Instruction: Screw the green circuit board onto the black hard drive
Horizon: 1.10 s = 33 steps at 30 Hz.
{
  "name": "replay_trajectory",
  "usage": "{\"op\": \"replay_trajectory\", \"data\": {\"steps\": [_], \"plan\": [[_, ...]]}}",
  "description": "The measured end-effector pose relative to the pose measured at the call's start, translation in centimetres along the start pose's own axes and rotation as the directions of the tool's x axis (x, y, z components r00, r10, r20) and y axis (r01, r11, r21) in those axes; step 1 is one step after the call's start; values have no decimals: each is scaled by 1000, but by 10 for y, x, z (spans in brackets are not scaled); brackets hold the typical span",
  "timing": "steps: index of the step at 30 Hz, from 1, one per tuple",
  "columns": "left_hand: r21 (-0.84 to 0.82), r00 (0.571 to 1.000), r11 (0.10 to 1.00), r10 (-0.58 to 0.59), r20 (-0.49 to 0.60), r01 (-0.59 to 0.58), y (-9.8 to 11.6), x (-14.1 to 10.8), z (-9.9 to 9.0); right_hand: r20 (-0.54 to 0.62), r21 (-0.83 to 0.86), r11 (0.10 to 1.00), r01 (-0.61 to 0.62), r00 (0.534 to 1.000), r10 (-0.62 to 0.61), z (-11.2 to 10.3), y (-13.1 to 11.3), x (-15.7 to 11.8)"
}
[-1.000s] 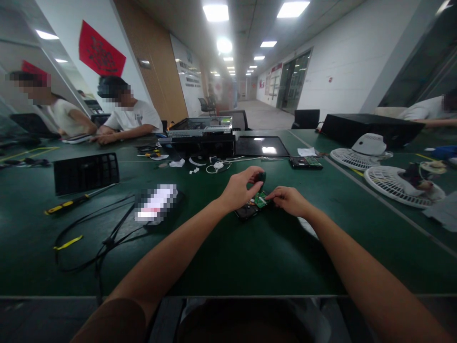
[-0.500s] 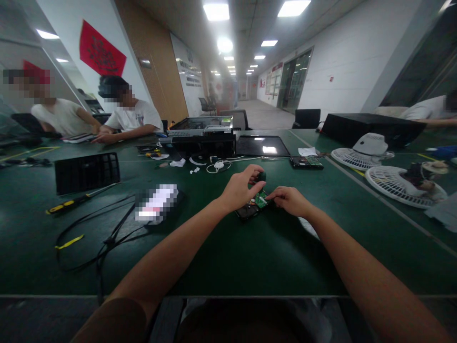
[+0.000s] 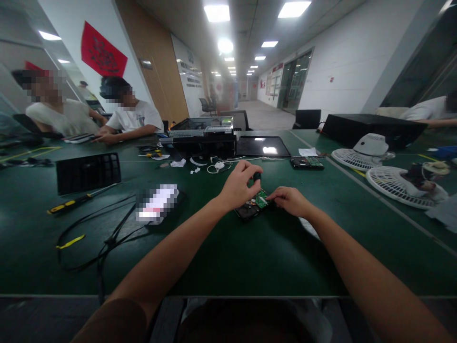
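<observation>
A hard drive (image 3: 246, 211) with a green circuit board lies on the green table in front of me. Above it, my left hand (image 3: 241, 186) is closed around the dark handle of a screwdriver (image 3: 257, 176), held upright over the board; its shaft and tip are hidden behind my fingers. From the right, my right hand (image 3: 291, 201) has its fingers pinched at the drive's edge, with the index fingertip touching the board. A white, rounded thing (image 3: 309, 227) sits partly hidden under my right wrist.
To the left are a phone (image 3: 157, 205), black cables (image 3: 110, 240) and a yellow-black screwdriver (image 3: 69, 205). An open computer case (image 3: 202, 136) stands behind the drive. Another drive (image 3: 307, 163) and white fan parts (image 3: 389, 183) lie right. Two people sit at the far left.
My left hand has shifted slightly, its fingers turning on the screwdriver handle, which now shows tilted a little differently. The right hand and hard drive have stayed in place.
</observation>
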<state>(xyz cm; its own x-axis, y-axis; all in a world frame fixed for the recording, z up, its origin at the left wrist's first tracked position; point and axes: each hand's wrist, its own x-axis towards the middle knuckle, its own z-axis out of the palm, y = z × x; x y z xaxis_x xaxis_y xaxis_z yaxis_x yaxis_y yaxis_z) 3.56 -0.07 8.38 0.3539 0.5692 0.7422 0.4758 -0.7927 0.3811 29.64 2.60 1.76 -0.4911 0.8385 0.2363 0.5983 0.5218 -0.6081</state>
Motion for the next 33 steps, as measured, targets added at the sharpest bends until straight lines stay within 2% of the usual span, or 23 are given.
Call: {"op": "replay_trajectory", "data": {"steps": [3,16,25,33], "plan": [[-13,1000,1000,14,-25,-15,-1,0,1,8,-1,1000,-7,1000,7,-1,-1,0],[-71,1000,997,10,-10,-10,-4,-3,6,7,-4,1000,-19,1000,19,-1,-2,0],[-104,999,994,-33,-6,32,-4,-4,7,9,42,999,-35,999,35,0,0,0],[-263,994,960,-109,-17,101,-9,-5,13,6,52,998,-44,999,44,-1,-3,0]]}}
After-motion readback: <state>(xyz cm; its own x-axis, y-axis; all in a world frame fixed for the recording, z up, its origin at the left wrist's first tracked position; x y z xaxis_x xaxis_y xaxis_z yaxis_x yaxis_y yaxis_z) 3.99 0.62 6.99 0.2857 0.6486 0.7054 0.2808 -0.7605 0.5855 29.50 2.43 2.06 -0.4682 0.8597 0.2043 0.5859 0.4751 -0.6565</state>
